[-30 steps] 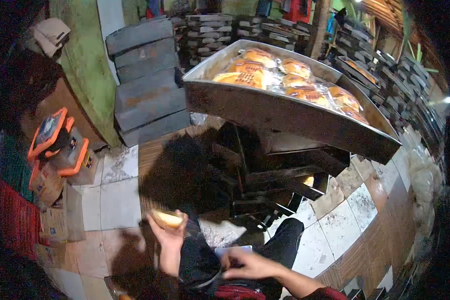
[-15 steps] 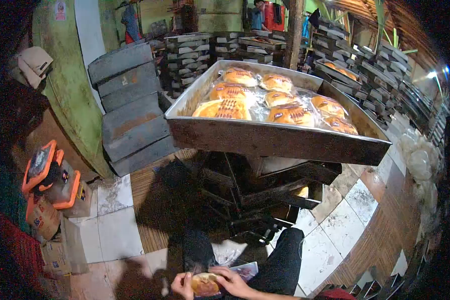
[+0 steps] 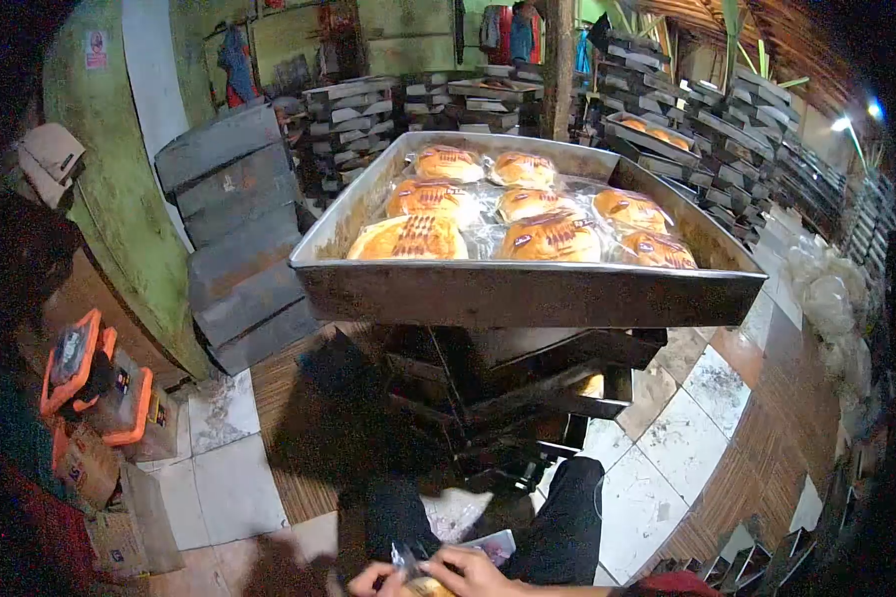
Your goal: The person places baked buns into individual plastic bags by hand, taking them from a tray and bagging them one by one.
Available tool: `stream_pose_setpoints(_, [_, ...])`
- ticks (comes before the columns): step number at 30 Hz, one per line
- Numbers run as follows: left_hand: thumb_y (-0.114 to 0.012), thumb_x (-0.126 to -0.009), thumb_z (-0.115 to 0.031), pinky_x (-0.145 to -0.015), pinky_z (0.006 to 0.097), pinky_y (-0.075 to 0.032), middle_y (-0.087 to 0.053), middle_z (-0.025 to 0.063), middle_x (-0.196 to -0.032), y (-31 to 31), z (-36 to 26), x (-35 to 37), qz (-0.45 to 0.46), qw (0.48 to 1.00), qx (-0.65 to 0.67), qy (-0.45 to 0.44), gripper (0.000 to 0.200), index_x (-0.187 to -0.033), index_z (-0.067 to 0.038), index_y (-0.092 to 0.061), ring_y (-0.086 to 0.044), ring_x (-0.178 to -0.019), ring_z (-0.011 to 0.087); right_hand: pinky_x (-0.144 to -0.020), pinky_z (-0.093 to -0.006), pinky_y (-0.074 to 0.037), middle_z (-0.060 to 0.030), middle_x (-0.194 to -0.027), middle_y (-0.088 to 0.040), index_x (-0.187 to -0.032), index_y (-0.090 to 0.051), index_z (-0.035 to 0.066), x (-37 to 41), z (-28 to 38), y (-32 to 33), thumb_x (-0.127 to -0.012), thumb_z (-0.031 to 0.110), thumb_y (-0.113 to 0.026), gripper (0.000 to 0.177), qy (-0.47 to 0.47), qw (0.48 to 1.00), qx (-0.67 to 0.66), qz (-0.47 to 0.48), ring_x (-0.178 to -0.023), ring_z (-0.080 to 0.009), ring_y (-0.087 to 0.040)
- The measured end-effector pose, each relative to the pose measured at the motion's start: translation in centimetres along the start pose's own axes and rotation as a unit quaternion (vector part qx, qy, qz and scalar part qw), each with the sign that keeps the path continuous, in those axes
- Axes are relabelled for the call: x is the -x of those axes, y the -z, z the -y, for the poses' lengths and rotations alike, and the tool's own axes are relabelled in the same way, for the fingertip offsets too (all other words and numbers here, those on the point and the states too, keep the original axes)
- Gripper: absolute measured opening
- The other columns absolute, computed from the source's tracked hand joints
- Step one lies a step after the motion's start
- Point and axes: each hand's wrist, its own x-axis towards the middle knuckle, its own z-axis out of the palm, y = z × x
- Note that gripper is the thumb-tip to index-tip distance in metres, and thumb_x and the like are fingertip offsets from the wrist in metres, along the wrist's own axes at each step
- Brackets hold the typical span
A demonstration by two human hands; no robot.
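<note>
Low in the view, close to my lap, a golden bun (image 3: pixel 430 588) sits between my hands, partly cut off by the bottom edge. Clear plastic wrapping (image 3: pixel 405 558) sticks up from it. My left hand (image 3: pixel 376 579) is closed at the bun's left side, fingers bent. From the right, my right hand (image 3: pixel 465 571) lies over the bun with curled fingers gripping it and its wrapping. Just beyond my hands, a pale packet or tray (image 3: pixel 494 545) and whitish plastic (image 3: pixel 456 514) rest between my legs.
A large metal baking tray (image 3: pixel 528 295) with several wrapped buns (image 3: pixel 553 236) stands before me on stacked dark trays (image 3: pixel 528 368). More tray stacks (image 3: pixel 348 129) line the back. Orange-lidded boxes (image 3: pixel 129 398) stand left; plastic bags (image 3: pixel 826 289) lie right.
My view has shifted slightly, and my hands with the bun now sit lower in it. The plastic wrapping now stands up above the bun, whose top showed more fully before.
</note>
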Motion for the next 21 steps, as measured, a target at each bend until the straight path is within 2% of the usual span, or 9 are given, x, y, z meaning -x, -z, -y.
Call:
stream_pose_setpoints(2, [-0.058, -0.077, -0.009, -0.056, 0.033, -0.044, -0.058, 0.0089, -0.065, -0.3, 0.1, -1.3, -0.145, 0.958, -0.176, -0.172, 0.005, -0.075, -0.006, -0.061, -0.055, -0.058, 0.0227, -0.056, -0.0345, -0.043, -0.0156, -0.07, -0.055, -0.082, -0.058, 0.002, -2.8, -3.1, -1.3, -0.083, 0.019, -0.055, 0.017, 0.137, 0.99, 0.027, -0.016, -0.062, -0.0286, -0.052])
stream_pose_setpoints(3, [-0.054, -0.081, -0.015, -0.068, 0.0338, -0.046, -0.061, 0.0121, -0.081, 1.3, -1.1, -2.2, 0.031, 0.989, -0.08, 0.124, 0.014, -0.087, -0.005, -0.062, -0.057, -0.071, 0.0246, -0.053, -0.0361, -0.041, -0.0155, -0.068, -0.056, -0.077, -0.057, 0.003, -4.9, -3.7, -1.4, -0.084, 0.025, -0.052, 0.023, 0.074, 0.995, 0.063, -0.002, -0.058, -0.0293, -0.052])
stream_pose_setpoints(4, [-0.058, -0.078, -0.012, -0.066, 0.0225, -0.044, -0.054, 0.0059, -0.092, -0.1, 6.7, -2.0, -0.181, 0.918, 0.235, 0.262, 0.01, -0.071, -0.006, -0.06, -0.05, -0.074, 0.0108, -0.054, -0.0329, -0.04, -0.0111, -0.066, -0.054, -0.076, -0.058, 0.003, -6.7, -5.2, -2.0, -0.086, 0.029, -0.05, 0.029, 0.127, 0.983, -0.038, -0.125, -0.06, -0.0199, -0.05])
stream_pose_setpoints(6, [-0.057, -0.079, -0.014, -0.068, 0.0239, -0.043, -0.053, 0.0069, -0.094, -0.2, 5.1, -1.1, -0.245, 0.91, 0.206, 0.264, 0.01, -0.075, -0.005, -0.059, -0.049, -0.077, 0.0123, -0.057, -0.0314, -0.042, -0.011, -0.067, -0.057, -0.078, -0.06, 0.004, -7.7, -3.1, 0.9, -0.087, 0.037, -0.047, 0.037, -0.068, 0.994, -0.021, -0.081, -0.06, -0.0166, -0.05])
stream_pose_setpoints(11, [-0.053, -0.082, -0.019, -0.074, 0.0275, -0.04, -0.051, 0.0092, -0.1, -2.9, 3.4, 4.1, -0.206, 0.937, 0.053, 0.275, 0.014, -0.084, -0.005, -0.056, -0.048, -0.084, 0.0162, -0.065, -0.0356, -0.044, -0.0148, -0.073, -0.061, -0.08, -0.061, 0.002, -1.6, -10.0, -2.8, -0.081, 0.046, -0.053, 0.044, -0.246, 0.969, 0.008, -0.008, -0.071, -0.0221, -0.058])
stream_pose_setpoints(14, [-0.051, -0.083, -0.021, -0.077, 0.0297, -0.039, -0.05, 0.0106, -0.103, -4.4, 2.4, 4.4, -0.199, 0.94, 0.035, 0.273, 0.018, -0.09, -0.005, -0.054, -0.047, -0.089, 0.0184, -0.067, -0.0382, -0.044, -0.0163, -0.073, -0.054, -0.103, -0.05, 0.001, 0.3, -3.1, -1.4, -0.072, 0.021, -0.067, 0.041, 0.175, 0.923, 0.235, -0.25, -0.07, -0.0316, -0.055])
stream_pose_setpoints(17, [-0.049, -0.085, -0.024, -0.081, 0.0318, -0.037, -0.049, 0.0119, -0.106, -4.2, 2.5, 4.0, -0.21, 0.946, 0.032, 0.244, 0.023, -0.096, -0.005, -0.053, -0.046, -0.093, 0.0207, -0.061, -0.0375, -0.043, -0.0149, -0.077, -0.056, -0.08, -0.058, 0.003, -0.4, 1.2, -0.8, -0.079, 0.018, -0.058, 0.015, 0.327, 0.867, 0.328, -0.185, -0.07, -0.0297, -0.055])
stream_pose_setpoints(19, [-0.048, -0.086, -0.026, -0.083, 0.0332, -0.036, -0.048, 0.0129, -0.109, -3.1, 3.1, 4.4, -0.236, 0.944, 0.022, 0.228, 0.026, -0.1, -0.005, -0.052, -0.045, -0.096, 0.0223, -0.069, -0.0376, -0.045, -0.0165, -0.085, -0.054, -0.116, -0.038, 0.001, -3.0, -4.7, -2.1, -0.071, 0.02, -0.067, 0.056, 0.191, 0.927, 0.311, 0.089, -0.077, -0.0328, -0.055])
stream_pose_setpoints(21, [-0.047, -0.087, -0.028, -0.086, 0.0347, -0.035, -0.047, 0.0138, -0.111, -2.0, 4.2, 4.8, -0.268, 0.941, 0.003, 0.209, 0.029, -0.104, -0.004, -0.051, -0.044, -0.099, 0.0238, -0.075, -0.0364, -0.046, -0.0184, -0.095, -0.053, -0.116, -0.032, 0.0, -5.2, -0.7, 2.6, -0.073, 0.025, -0.068, 0.062, 0.065, 0.974, 0.143, 0.161, -0.089, -0.0304, -0.056])
